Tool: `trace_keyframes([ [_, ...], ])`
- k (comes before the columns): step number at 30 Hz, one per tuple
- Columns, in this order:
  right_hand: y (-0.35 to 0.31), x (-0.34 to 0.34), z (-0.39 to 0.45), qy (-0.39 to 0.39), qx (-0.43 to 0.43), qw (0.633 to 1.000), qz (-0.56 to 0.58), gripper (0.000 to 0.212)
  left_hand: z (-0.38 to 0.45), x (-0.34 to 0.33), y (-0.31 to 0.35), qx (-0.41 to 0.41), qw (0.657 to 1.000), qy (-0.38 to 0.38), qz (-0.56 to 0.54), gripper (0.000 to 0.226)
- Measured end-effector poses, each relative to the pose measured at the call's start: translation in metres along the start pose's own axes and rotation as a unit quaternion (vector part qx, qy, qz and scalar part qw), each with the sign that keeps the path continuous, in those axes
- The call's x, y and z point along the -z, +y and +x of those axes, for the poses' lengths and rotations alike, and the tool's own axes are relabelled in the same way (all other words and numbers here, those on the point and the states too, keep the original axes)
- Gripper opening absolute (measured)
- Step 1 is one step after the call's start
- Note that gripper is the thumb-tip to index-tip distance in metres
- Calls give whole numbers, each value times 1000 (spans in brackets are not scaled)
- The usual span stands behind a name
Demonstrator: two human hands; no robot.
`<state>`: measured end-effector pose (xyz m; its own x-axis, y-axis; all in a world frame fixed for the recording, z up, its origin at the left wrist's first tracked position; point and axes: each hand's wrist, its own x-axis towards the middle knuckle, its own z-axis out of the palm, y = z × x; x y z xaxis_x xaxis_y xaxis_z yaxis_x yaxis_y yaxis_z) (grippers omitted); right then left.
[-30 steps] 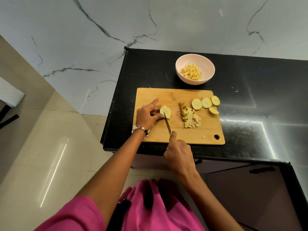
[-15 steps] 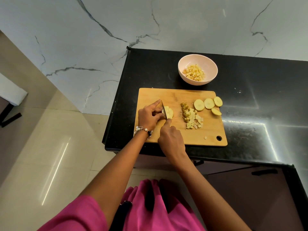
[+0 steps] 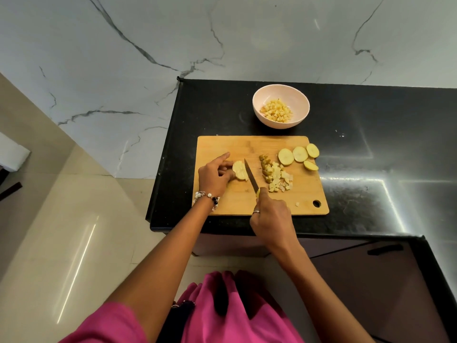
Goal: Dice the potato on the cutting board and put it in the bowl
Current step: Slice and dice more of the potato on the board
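Left hand [image 3: 214, 176] pins potato stack [image 3: 239, 170] mid-board, fingers curled back; right hand [image 3: 270, 216] grips knife [image 3: 251, 177] — keep strokes straight, even

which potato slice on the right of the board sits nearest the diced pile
The leftmost round slice, largest of the four: it almost touches the diced pile, while the other three lie farther right by the board's edge.
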<state>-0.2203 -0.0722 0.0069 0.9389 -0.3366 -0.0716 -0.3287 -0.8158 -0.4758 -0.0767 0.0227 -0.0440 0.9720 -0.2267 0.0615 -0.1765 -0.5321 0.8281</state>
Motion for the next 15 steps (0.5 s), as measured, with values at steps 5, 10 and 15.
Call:
trace_keyframes([
  [5, 6, 6, 11, 26, -16, 999, 7, 53, -5, -16, 25, 41, 995, 5, 96, 46],
  [10, 12, 7, 15, 41, -29, 999, 15, 49, -8, -34, 40, 79, 976, -4, 204, 64],
  [15, 19, 7, 14, 40, -40, 998, 29, 43, 1, -33, 36, 61, 981, -28, 183, 59],
])
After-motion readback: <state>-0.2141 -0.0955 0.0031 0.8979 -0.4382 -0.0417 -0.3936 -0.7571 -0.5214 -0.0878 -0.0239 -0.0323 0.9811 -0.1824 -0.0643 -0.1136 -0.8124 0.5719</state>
